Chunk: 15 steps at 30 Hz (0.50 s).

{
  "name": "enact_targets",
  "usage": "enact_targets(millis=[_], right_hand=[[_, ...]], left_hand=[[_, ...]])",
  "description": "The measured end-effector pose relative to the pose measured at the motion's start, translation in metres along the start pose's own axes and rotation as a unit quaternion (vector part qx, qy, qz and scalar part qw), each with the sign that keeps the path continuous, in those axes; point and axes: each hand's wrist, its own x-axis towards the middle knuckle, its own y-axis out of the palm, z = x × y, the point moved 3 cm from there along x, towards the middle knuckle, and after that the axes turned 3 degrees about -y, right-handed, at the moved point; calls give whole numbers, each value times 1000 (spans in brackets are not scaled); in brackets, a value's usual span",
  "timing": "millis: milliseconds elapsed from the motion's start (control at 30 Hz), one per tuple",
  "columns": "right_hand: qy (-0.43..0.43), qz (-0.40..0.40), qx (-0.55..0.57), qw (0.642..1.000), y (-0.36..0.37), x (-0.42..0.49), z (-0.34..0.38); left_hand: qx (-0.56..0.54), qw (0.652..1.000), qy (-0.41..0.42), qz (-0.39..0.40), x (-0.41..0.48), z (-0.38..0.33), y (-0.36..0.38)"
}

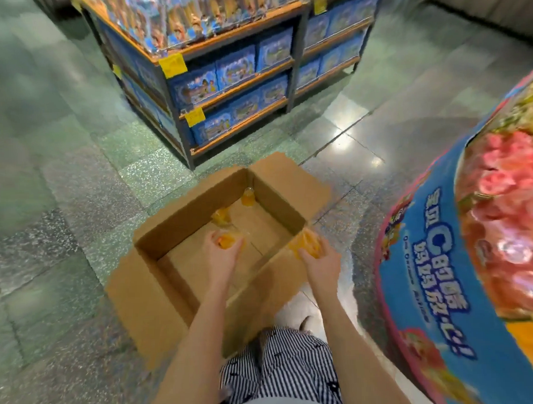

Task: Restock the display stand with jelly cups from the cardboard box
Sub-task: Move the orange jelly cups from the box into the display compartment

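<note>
I see orange jelly cups (229, 241) gripped in L hand (221, 255), down inside the cardboard box (181, 218). R hand (321, 262) curls round a second bunch (308, 245) over the box's right wall. Two loose cups (249, 198) sit on box floor, far end. Display stand (428, 271) just right of box; blue shelving (239, 79) behind.

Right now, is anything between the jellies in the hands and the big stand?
The left hand holds jelly cups inside the cardboard box; its right wall stands between them and the display stand. The right hand holds its cups over that wall, nothing visible beyond.
</note>
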Motion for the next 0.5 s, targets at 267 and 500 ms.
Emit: enact_targets(millis=[267, 500], right_hand=[[56, -137, 47, 988, -118, -25, -29], [68, -227, 34, 971, -245, -65, -89]], left_hand=[[84, 987, 43, 128, -55, -14, 87], [101, 958, 107, 247, -156, -29, 208]])
